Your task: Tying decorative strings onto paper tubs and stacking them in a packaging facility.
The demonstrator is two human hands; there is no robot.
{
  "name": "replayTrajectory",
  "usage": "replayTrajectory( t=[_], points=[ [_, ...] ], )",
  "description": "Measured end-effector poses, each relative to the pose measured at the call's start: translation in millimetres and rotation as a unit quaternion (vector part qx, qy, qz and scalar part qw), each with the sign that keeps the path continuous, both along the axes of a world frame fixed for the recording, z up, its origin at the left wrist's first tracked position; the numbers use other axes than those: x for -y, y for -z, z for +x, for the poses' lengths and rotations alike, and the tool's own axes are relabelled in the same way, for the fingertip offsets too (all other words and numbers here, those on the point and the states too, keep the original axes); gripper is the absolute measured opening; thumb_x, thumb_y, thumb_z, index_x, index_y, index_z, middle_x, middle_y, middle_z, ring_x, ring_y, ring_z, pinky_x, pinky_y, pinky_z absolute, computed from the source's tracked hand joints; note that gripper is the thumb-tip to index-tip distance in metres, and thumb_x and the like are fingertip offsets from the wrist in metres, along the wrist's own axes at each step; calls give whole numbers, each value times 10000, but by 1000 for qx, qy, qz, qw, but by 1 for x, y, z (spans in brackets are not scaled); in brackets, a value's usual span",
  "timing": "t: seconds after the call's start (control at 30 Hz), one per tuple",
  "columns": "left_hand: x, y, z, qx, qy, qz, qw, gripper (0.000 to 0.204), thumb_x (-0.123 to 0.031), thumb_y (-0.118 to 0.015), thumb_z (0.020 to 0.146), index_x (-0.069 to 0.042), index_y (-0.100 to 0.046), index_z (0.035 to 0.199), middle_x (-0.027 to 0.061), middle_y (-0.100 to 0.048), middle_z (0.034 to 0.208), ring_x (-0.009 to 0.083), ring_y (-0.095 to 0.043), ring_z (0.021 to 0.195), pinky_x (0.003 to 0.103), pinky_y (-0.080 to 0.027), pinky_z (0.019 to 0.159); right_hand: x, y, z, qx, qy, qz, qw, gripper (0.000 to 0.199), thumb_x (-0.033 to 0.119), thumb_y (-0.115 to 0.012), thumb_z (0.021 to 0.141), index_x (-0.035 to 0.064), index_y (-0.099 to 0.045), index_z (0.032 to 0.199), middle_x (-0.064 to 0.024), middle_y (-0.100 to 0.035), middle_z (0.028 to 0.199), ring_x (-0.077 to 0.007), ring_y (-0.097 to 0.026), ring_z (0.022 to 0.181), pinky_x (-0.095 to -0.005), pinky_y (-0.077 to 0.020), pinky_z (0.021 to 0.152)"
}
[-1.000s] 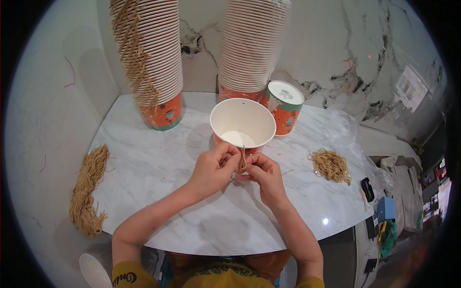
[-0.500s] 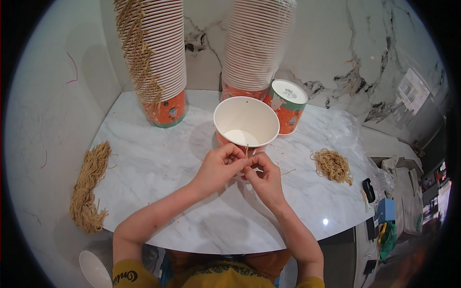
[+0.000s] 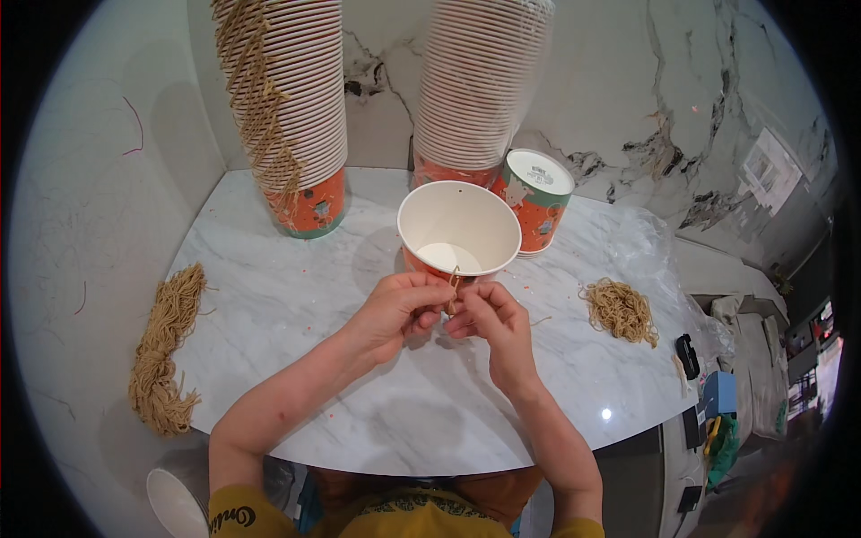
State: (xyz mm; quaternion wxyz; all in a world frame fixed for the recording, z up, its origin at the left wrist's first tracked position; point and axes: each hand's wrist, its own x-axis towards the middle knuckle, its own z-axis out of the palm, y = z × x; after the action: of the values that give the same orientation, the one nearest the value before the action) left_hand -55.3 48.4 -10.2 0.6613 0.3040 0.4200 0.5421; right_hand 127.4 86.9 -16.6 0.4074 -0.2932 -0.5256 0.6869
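Note:
A white-lined paper bucket (image 3: 466,215) with an orange outside stands upright in front of me, its mouth open upward. A thin tan cord (image 3: 455,277) loops at the near side of its rim. My left hand (image 3: 401,311) is closed, pinching the cord between thumb and forefinger just below the rim. Close beside it, my right hand (image 3: 495,321) is closed too, its fingertips pinched on the lower part of the cord. A loose end of cord shows just right of my right hand. My fingers hide the front of the bucket.
A tall stack of paper buckets (image 3: 309,125) with tan cords stands back left; a plastic-wrapped stack (image 3: 484,90) rises behind. An upside-down bucket (image 3: 535,206) sits right of mine. Tan cord bundles lie left (image 3: 166,350) and right (image 3: 621,311). Clear plastic film (image 3: 641,247) covers the right edge.
My hands have shifted slightly, the fingertips moving a little lower and apart. The cord now shows as a wider loop at the rim. The bucket is almost unmoved.

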Motion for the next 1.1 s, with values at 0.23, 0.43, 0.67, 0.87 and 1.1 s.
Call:
replayTrajectory(
  t=[0.23,0.43,0.67,0.87,1.1],
  points=[
    [-1,3,1,39,-3,-5,999,94,-162,-684,961,-74,-658,939,-42,-615,787,23,-521,613,159,-362,499,13,9,-14,-2,40,122,992,201,143,-679,988,16,-599,1121,-53,-701,989,-91,-669,831,-214,-519,694],
    [3,-1,6,-14,-26,23,999,67,-154,-691,951,-95,-661,945,-46,-621,793,21,-514,610,171,-360,512,10,8,-6,14,-1,47,999,151,104,-662,998,-23,-648,1078,-36,-699,935,-79,-639,818,-208,-493,709],
    [3,-2,4,-59,-40,39,997,71,-159,-694,948,-94,-667,939,-56,-592,743,29,-483,596,198,-325,518,2,7,0,60,-26,11,998,164,129,-620,1017,-13,-691,1059,-47,-715,855,-64,-593,672,-214,-443,589],
    [3,-7,5,-42,-47,30,998,87,-160,-689,949,-81,-660,926,-54,-583,728,34,-476,589,196,-329,516,5,2,-1,-3,-23,-50,998,174,114,-597,1015,-4,-661,1126,-59,-716,830,-64,-590,639,-218,-440,560],
    [2,-4,6,-23,-32,9,999,82,-152,-681,954,-84,-654,916,-50,-595,746,36,-493,592,191,-352,516,16,12,-9,134,61,184,972,163,56,-650,972,-52,-629,1092,-73,-715,829,-81,-651,670,-237,-507,577]
  ],
)
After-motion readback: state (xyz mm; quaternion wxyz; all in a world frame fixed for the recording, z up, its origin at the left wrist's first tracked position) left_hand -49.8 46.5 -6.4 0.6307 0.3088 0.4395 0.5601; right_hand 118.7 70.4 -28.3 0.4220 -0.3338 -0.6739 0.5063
